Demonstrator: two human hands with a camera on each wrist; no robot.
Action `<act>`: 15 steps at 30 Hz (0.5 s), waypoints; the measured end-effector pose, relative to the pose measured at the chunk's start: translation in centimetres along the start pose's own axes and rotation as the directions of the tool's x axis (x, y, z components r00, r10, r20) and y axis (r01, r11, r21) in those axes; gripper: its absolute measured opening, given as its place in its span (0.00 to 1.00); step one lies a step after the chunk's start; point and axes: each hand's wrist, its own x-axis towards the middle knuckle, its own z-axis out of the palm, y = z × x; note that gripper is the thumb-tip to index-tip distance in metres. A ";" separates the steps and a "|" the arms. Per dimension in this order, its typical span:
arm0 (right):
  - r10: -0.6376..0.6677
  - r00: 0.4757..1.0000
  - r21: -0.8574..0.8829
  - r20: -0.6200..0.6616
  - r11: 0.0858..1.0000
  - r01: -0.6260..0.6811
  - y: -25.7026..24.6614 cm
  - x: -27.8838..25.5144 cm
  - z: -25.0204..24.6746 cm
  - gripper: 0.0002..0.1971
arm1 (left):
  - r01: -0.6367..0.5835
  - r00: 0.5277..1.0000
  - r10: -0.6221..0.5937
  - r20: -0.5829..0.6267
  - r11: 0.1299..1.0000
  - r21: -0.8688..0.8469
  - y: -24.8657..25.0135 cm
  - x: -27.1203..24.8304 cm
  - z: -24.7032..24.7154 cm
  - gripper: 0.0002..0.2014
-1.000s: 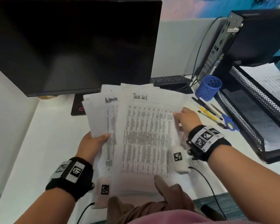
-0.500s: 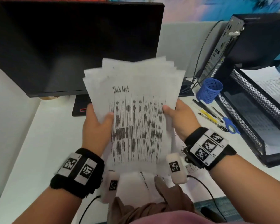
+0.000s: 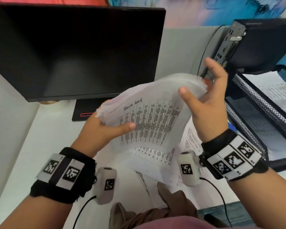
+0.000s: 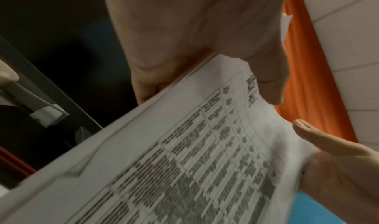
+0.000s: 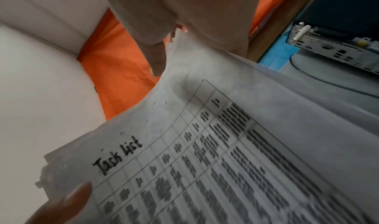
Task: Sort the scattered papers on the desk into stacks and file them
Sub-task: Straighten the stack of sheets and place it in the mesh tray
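Observation:
I hold a stack of printed papers (image 3: 149,123) in the air over the desk, tilted and bowed, with a "Task list" table on its top sheet. My left hand (image 3: 116,128) grips its left edge, thumb on top and fingers underneath. My right hand (image 3: 203,90) pinches the upper right corner, thumb on the front and fingers spread behind. The left wrist view shows the stack (image 4: 205,146) under the left thumb (image 4: 270,84). In the right wrist view the top sheet (image 5: 205,146) fills the frame. More printed sheets (image 3: 190,141) lie on the white desk (image 3: 40,146) below.
A black mesh filing tray (image 3: 254,103) stands at the right with papers (image 3: 274,86) in its upper tier. Behind it is a black computer case (image 3: 257,42). A dark monitor (image 3: 73,52) stands at the back, just beyond the stack. Bare desk shows at the left.
The fanned sheets were lifted off the desk and gathered into one stack. It now tips toward the right, and my right hand has shifted from its right edge up to the top right corner.

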 end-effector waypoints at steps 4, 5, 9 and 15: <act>-0.024 0.998 -0.151 0.062 0.988 0.033 -1.0 0.8 0.0 0.17 | 0.064 0.991 -0.055 0.120 0.996 -0.067 0.7 0.7 -0.7 0.32; -0.005 0.999 -0.172 0.054 0.985 0.014 -1.1 0.9 0.0 0.12 | 0.074 0.988 -0.065 0.142 0.996 -0.059 0.6 0.8 -0.8 0.29; 0.053 0.998 -0.111 -0.030 0.992 -0.056 -0.8 1.0 -0.1 0.02 | 0.100 0.993 -0.095 0.067 0.991 -0.084 -0.7 0.7 -0.3 0.30; -0.036 0.999 -0.218 -0.008 0.975 0.034 -0.3 0.9 -0.1 0.13 | 0.136 0.977 -0.155 -0.148 0.982 -0.129 -2.7 -0.2 1.8 0.23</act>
